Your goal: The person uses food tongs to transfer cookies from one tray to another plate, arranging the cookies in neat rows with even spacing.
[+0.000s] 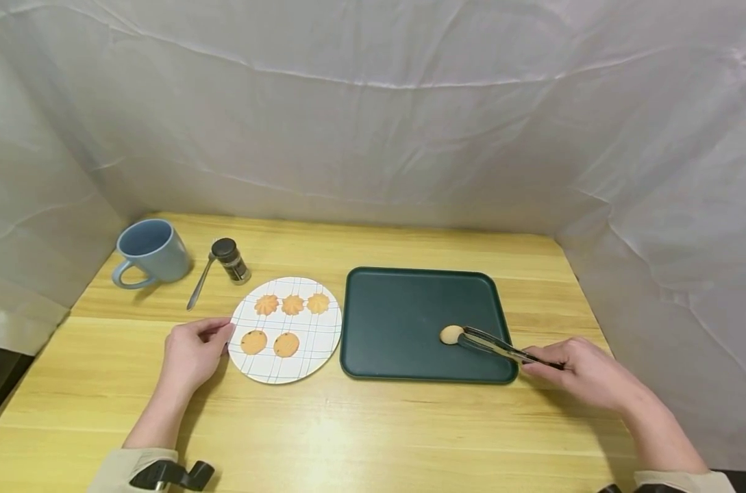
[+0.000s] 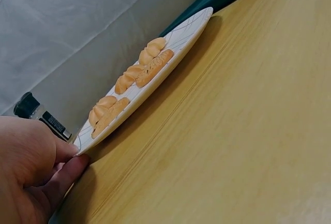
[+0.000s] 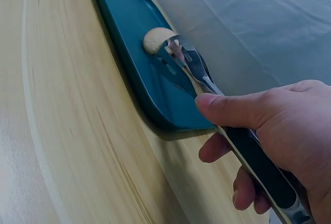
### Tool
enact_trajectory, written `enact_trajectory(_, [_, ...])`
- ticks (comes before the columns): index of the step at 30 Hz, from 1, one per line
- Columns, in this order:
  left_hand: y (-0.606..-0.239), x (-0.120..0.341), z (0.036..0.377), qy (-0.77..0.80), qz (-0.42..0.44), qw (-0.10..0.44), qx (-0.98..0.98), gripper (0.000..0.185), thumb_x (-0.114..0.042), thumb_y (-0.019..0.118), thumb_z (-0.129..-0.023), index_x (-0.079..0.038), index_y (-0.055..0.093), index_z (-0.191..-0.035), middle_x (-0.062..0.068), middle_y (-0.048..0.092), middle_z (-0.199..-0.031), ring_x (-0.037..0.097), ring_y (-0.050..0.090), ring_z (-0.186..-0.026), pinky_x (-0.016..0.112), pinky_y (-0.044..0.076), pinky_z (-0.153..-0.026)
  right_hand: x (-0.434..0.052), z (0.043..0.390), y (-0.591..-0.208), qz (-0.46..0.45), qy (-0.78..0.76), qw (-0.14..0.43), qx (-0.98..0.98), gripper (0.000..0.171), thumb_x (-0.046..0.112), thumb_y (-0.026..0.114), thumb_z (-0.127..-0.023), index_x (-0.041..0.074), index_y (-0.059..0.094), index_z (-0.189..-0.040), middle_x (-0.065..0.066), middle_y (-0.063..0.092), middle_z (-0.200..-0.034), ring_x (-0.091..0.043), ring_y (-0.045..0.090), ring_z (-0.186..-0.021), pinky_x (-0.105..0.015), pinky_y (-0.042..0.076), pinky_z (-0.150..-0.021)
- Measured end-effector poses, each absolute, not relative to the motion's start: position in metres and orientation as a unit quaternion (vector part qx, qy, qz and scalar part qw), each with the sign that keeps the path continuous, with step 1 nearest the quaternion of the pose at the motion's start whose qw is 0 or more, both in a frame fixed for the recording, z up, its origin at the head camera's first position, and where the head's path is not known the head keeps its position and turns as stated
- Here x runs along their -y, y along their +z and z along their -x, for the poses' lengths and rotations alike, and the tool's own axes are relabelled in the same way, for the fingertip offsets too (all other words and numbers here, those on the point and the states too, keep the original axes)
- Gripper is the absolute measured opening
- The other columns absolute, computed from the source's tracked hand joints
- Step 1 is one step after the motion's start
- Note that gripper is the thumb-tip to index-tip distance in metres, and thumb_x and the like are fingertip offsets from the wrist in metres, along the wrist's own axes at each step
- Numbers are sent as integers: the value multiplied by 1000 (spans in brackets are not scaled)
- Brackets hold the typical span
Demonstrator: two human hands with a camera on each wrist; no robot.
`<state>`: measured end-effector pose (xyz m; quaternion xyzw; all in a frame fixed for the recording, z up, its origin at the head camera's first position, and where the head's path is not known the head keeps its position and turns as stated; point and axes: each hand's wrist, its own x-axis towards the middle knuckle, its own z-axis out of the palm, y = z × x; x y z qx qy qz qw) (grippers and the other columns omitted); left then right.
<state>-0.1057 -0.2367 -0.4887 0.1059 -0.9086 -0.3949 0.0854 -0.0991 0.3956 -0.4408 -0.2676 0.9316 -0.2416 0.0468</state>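
My left hand [image 1: 194, 350] pinches the left rim of a round white plate [image 1: 311, 352] with a checked line pattern. On it lie three ridged cookies [image 1: 292, 305] in a row and two flat round cookies [image 1: 286, 344] below them. In my right hand [image 1: 585, 373] is a pair of metal tongs [image 1: 492, 344] with dark handles, gripped between thumb and fingers. The tongs' tips are at the edge of a round, pale cookie [image 3: 156, 40] over the dark green tray [image 1: 403, 308]. Whether that cookie touches the tray, I cannot tell.
A blue mug [image 1: 157, 253] stands at the back left. Beside it are a fork [image 1: 201, 282], whose head is partly hidden, and a small black-capped spice jar [image 1: 232, 261]. Pale cloth [image 1: 360, 137] walls the wooden table [image 1: 348, 438] at the back and sides.
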Motion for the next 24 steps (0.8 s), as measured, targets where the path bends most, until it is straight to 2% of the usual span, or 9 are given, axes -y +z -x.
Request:
enact_trajectory(4, [-489,236,106,-396,-105,86,908,26,-17,70,-102,4,78,-116,13,77,-94,16,67,-78,19,53,-61,-392,100,-441,272,-245,49,-929,28,30,78,-98,17,81,-123,8,77,-113,-5,71,-101,-26,59,-78])
enact_trajectory(9, [-490,237,106,-394,-104,87,909,26,-18,71,-102,3,79,-116,13,77,-93,16,67,-78,18,52,-62,-389,101,-442,299,-266,55,-915,23,22,78,-98,17,82,-120,5,78,-111,-1,70,-91,-19,53,-69])
enact_trajectory(15, [-490,236,106,-392,-109,88,909,26,-18,71,-102,3,79,-116,13,77,-93,16,66,-79,18,51,-62,-387,100,-440,314,-292,61,-901,23,13,77,-99,12,81,-121,1,79,-110,0,67,-82,-20,51,-65])
enact_trajectory(20, [-490,236,106,-393,-109,87,909,27,-19,72,-102,3,79,-115,12,77,-93,17,66,-79,18,51,-62,-386,99,-436,315,-305,63,-896,25,8,76,-99,6,79,-124,-4,78,-113,-8,73,-94,-20,56,-71])
enact_trajectory(24, [-489,236,105,-392,-113,86,909,27,-20,72,-102,2,79,-116,12,77,-93,16,66,-80,18,50,-63,-383,99,-433,299,-301,60,-904,24,12,76,-99,10,80,-123,-10,76,-119,-11,71,-104,-22,58,-76])
